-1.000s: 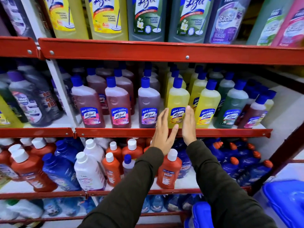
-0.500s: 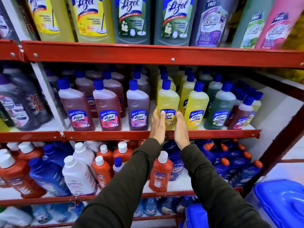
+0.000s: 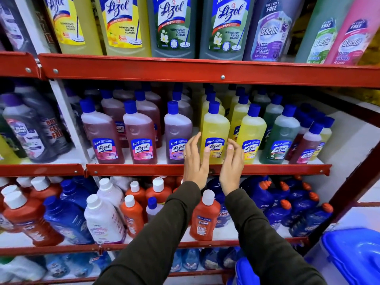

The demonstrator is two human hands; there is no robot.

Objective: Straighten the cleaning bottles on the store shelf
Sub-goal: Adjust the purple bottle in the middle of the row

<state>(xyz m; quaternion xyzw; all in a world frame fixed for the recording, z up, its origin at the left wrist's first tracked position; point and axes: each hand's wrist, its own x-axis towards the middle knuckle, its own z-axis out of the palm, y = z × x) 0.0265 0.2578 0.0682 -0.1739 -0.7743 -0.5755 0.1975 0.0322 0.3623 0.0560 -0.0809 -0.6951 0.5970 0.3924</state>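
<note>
Shelf rails: red-painted metal, semi-gloss, with bright round bolt heads. Shelf boards: white, smooth, matt. Yellow bottle: translucent plastic, smooth, soft sheen; glossy printed label; blue opaque plastic cap. Brown bottles: like plastic, translucent. Orange bottle: opaque plastic, slightly glossy, white ribbed cap. White bottle: opaque, satin plastic. Blue bin: moulded plastic, glossy. Sleeves: dark olive cloth, matt, fine-woven. Ring: metal, on the left hand.
</note>
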